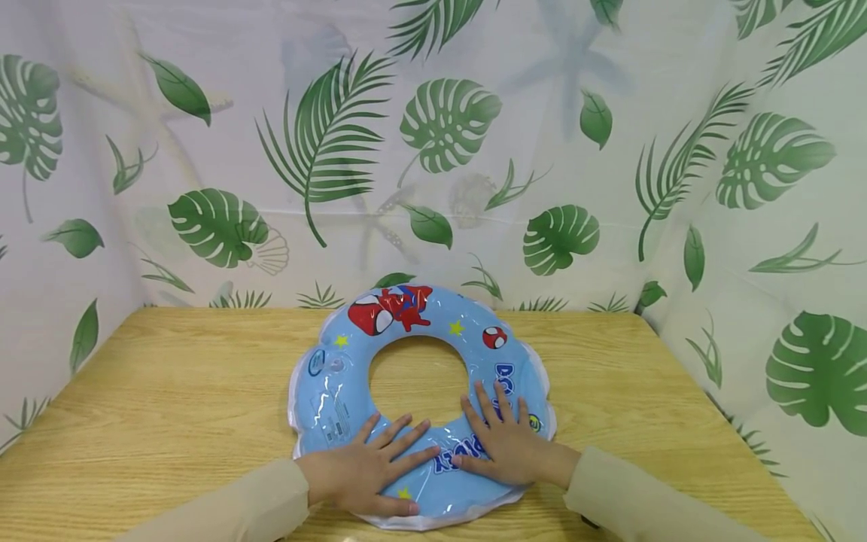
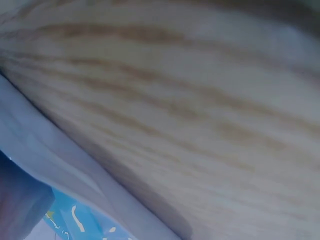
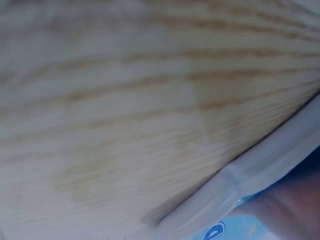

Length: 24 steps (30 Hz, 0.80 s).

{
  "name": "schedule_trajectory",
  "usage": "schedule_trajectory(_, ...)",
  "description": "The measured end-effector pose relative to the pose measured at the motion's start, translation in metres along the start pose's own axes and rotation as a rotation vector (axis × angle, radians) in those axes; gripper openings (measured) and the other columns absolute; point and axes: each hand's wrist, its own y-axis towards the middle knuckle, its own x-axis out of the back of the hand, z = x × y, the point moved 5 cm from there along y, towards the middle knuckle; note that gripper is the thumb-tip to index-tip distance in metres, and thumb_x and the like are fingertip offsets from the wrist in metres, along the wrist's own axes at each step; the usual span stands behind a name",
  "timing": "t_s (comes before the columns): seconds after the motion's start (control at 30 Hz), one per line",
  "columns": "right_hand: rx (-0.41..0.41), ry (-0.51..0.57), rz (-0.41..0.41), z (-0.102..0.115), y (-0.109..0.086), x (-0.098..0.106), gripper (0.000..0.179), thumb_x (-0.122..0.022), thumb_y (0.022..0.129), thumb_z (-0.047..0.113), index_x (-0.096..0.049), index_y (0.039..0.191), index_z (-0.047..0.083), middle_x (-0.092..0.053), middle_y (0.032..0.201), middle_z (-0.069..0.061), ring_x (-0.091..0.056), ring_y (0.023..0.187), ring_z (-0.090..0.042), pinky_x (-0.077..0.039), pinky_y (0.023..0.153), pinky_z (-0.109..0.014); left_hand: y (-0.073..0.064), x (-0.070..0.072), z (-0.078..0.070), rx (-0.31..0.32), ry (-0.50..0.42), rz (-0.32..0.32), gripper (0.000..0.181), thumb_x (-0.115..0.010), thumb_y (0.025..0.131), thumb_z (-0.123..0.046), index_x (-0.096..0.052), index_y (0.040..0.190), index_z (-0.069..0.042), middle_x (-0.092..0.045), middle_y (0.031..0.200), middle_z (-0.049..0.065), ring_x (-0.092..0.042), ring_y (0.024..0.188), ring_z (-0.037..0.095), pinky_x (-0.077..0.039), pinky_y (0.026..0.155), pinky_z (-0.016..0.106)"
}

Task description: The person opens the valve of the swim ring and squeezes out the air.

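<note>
The left hand (image 1: 369, 476) is laid, fingers spread, on the near left part of a blue swim ring (image 1: 484, 357); the right hand (image 1: 506, 448) is laid, fingers also spread, on its near right part, where the ring's lettering (image 1: 503, 371) is partly covered. Both forearms are covered by beige sleeves (image 1: 254, 498), seen at the ring's near side. A red masked figure (image 1: 389, 309) is printed on its far side. The ring is supported by a wooden tabletop (image 1: 203, 376). Beyond the ring, a leaf-printed sheet (image 1: 369, 226) is hung.
</note>
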Motion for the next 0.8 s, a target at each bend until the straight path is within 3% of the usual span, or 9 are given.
schedule_trajectory(0.4,-0.001,0.035,0.046,0.002,0.001,0.000,0.092,-0.029,0.084,0.072,-0.002,0.148,0.012,0.013,0.153,-0.016,0.015,0.136,-0.044,0.002,0.101,-0.070,0.001,-0.001,0.003,-0.011,-0.060,-0.012,0.068,-0.027,0.089,-0.066,-0.006,0.146,-0.036,0.002,0.156,-0.002,0.001,0.143,0.029,-0.006,0.107,0.063)
schedule_trajectory(0.53,-0.002,0.032,0.058,0.001,0.001,-0.001,0.092,-0.027,0.083,0.073,-0.002,0.148,0.012,0.012,0.153,-0.016,0.013,0.136,-0.045,0.003,0.101,-0.070,0.000,-0.001,0.004,-0.023,-0.086,-0.039,0.068,-0.028,0.088,-0.066,-0.009,0.146,-0.036,-0.001,0.156,-0.002,-0.002,0.143,0.030,-0.006,0.107,0.064)
schedule_trajectory(0.73,-0.009,0.042,0.068,0.001,0.002,0.000,0.092,-0.029,0.083,0.072,-0.003,0.148,0.012,0.011,0.153,-0.016,0.013,0.136,-0.045,0.003,0.101,-0.070,-0.001,0.003,0.008,-0.028,-0.203,-0.068,0.069,-0.033,0.088,-0.065,-0.014,0.146,-0.032,-0.008,0.155,-0.003,-0.005,0.143,0.027,-0.004,0.108,0.062)
schedule_trajectory(0.8,-0.012,0.042,0.072,0.002,0.002,0.001,0.092,-0.029,0.083,0.073,-0.004,0.148,0.012,0.011,0.153,-0.016,0.013,0.136,-0.044,0.003,0.101,-0.070,-0.002,0.008,0.011,-0.016,-0.202,-0.109,0.071,-0.033,0.087,-0.065,-0.016,0.146,-0.030,-0.013,0.155,-0.003,-0.012,0.142,0.025,-0.009,0.110,0.058)
